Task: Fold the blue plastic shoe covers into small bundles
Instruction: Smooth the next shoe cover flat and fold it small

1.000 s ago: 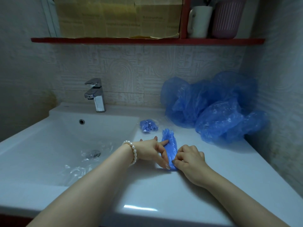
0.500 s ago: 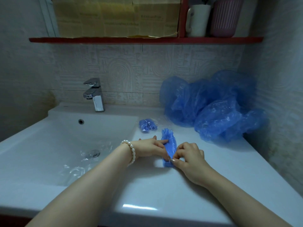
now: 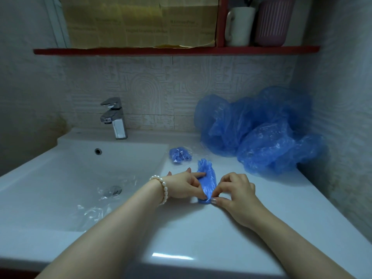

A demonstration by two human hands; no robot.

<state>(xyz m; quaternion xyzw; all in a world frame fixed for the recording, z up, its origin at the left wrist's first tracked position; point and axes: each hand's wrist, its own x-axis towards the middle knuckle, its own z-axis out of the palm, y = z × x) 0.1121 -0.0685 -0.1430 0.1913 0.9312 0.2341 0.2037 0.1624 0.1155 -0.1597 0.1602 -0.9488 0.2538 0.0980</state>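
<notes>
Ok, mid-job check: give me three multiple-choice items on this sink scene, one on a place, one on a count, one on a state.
1. Where does the pile of unfolded covers lie?
A. in the basin
B. on the counter's far right, by the wall
C. on the red shelf

2. How many finished small bundles lie on the counter?
A. one
B. three
C. five

3. What is the right hand doing to the flattened cover?
A. hanging idle, off the cover
B. pinching its near end
C. holding the faucet

Answers:
1 B, the blue heap leans against the right wall.
2 A, a single bundle sits beyond the left hand.
3 B, thumb and fingertips close on the cover's near end while the left hand's finger presses on its middle.
</notes>
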